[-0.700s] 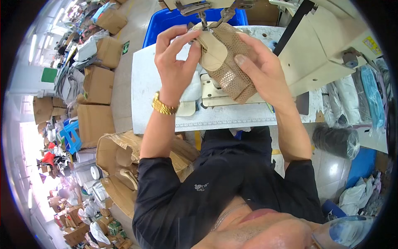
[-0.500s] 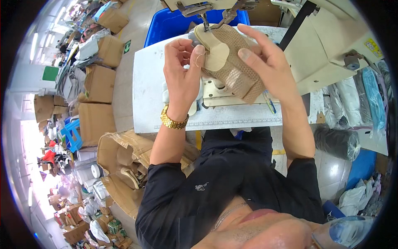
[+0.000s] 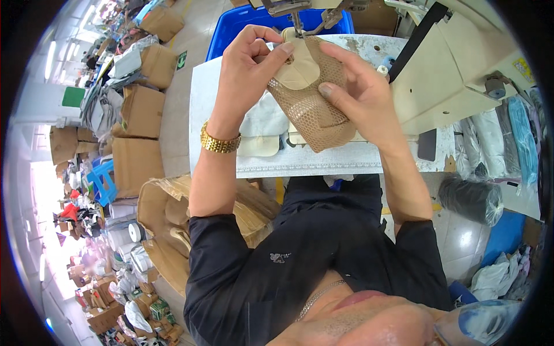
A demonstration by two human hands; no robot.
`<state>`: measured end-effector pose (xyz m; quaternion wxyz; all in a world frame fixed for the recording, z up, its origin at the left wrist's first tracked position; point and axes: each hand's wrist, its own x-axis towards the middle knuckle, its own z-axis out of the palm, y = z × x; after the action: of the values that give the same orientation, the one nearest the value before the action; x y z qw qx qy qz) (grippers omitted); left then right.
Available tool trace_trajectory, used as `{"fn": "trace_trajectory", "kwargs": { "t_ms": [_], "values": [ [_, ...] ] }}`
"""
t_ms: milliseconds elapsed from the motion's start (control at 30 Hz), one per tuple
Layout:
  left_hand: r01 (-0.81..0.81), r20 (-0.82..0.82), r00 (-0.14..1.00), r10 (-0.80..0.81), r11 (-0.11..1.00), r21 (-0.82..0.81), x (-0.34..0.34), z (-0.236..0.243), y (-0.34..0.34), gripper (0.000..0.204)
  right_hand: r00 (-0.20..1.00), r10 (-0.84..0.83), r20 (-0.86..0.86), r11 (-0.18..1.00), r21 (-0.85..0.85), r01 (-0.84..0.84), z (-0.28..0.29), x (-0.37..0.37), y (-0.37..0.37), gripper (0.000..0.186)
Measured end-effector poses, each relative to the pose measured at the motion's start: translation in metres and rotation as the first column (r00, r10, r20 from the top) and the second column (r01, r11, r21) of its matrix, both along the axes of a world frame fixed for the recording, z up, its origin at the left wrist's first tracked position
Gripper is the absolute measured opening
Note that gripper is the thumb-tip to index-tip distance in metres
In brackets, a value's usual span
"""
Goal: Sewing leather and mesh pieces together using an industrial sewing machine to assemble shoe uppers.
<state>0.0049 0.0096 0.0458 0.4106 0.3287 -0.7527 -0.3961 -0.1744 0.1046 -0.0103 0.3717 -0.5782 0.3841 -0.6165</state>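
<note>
The left hand [image 3: 251,66] pinches the left edge of a cream patch [image 3: 300,66] between thumb and fingertips; the right hand [image 3: 360,89] clasps the tan mesh piece [image 3: 314,121] under it, thumb on top. The piece's far end sits at the presser foot [image 3: 298,26], above the white table [image 3: 271,167]. Small ruler marks, too fine to read, line its near edge. A yellow label [image 3: 521,66] marks the machine [image 3: 444,86]; a pale emblem [image 3: 280,257] adorns the black shirt [image 3: 323,248]
</note>
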Motion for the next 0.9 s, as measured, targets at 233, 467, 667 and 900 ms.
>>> {"fn": "trace_trajectory", "kwargs": {
  "t_ms": [233,467,667,900],
  "values": [
    [0.080,0.000,0.997,-0.080,0.997,0.013,0.008,-0.003,-0.017,0.020,0.999,-0.026,0.043,0.999,-0.023,0.027,0.007,0.007,-0.001,0.053],
    [0.134,0.005,0.991,-0.134,0.990,0.041,0.003,0.005,-0.020,0.020,0.994,-0.085,0.066,0.996,0.007,0.085,0.004,0.004,-0.014,0.045],
    [0.126,0.018,0.992,-0.127,0.991,0.047,0.003,0.006,-0.027,0.019,1.000,-0.015,0.002,0.999,0.041,0.014,0.011,-0.001,-0.016,0.048],
    [0.175,0.258,0.952,-0.166,0.984,-0.014,0.009,0.025,-0.034,0.031,0.999,-0.042,0.027,0.998,0.048,0.041,0.008,0.005,-0.020,0.051]
  ]
}}
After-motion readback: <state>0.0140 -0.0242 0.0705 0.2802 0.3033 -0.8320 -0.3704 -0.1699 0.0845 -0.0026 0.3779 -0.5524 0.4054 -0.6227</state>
